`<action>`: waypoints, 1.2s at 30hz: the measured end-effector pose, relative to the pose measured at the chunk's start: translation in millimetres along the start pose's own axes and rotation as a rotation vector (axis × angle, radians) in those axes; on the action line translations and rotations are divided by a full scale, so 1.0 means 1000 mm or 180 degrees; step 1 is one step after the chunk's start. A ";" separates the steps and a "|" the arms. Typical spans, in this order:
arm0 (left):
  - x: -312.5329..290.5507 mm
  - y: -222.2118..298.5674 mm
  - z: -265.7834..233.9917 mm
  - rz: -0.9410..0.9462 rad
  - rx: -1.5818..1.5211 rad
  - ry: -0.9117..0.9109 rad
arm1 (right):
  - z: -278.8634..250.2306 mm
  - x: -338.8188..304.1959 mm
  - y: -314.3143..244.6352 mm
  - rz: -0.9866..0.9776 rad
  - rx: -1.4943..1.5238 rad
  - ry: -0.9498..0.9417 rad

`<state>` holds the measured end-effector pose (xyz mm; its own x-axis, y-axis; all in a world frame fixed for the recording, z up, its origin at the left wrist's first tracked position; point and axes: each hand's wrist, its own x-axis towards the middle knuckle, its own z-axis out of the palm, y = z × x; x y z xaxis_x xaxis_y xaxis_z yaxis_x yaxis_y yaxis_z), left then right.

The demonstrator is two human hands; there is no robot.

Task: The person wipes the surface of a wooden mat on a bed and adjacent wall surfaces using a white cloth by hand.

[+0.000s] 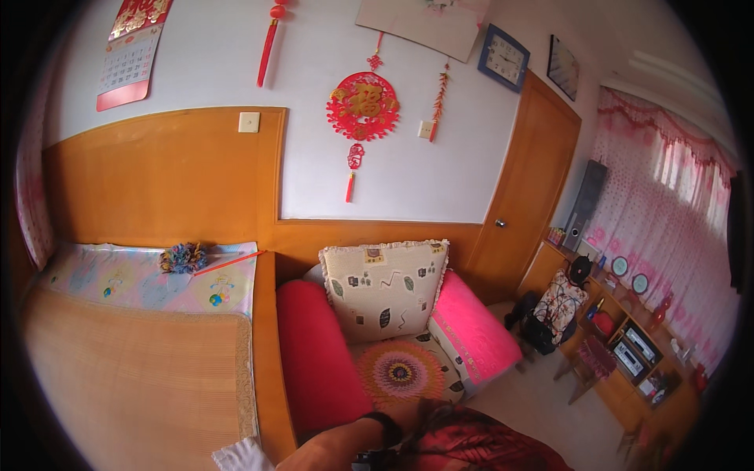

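One bare forearm of mine [334, 447] reaches leftward along the lower edge, with a black band [386, 430] around it. Red patterned cloth [487, 441] lies at its right end. The fingers do not show, and I cannot tell which arm this is. A piece of white cloth [242, 455] is near the arm's left end, cut off by the lower edge; whether a hand touches it is hidden. Just beyond the arm is a pink armchair [475, 322] with a patterned cushion [385, 290] and a round, ringed mat [400, 372] on its seat.
On the left lies a bed with a woven mat [141, 369], edged by a wooden board [271, 345]. A fluffy duster [183, 258] with a red handle rests at its far end. To the right stand a wooden door [538, 173], a stool [589, 365] and a low cabinet [640, 357].
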<state>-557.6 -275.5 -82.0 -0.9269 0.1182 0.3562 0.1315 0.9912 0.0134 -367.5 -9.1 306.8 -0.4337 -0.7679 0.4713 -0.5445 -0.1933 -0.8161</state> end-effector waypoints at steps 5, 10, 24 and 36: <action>0.003 -0.004 0.007 0.0047 0.0100 -0.0003 | 0.000 -0.005 0.000 0.0078 -0.0063 0.0066; 0.002 -0.006 0.013 0.0109 0.0197 -0.0054 | 0.001 -0.007 -0.006 0.0119 -0.0124 0.0127; 0.013 -0.005 0.038 0.0035 0.0599 -0.0090 | 0.001 -0.031 -0.005 0.0489 -0.0341 0.0318; 0.036 -0.007 0.047 -0.0229 0.0968 -0.0772 | -0.038 -0.106 0.149 0.2681 -0.1223 0.0343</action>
<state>-608.0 -275.6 -113.2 -0.9909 0.0221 0.1329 -0.0133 0.9655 -0.2602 -430.0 66.9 147.6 -0.8475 -0.4987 -0.1818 -0.2119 0.6319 -0.7456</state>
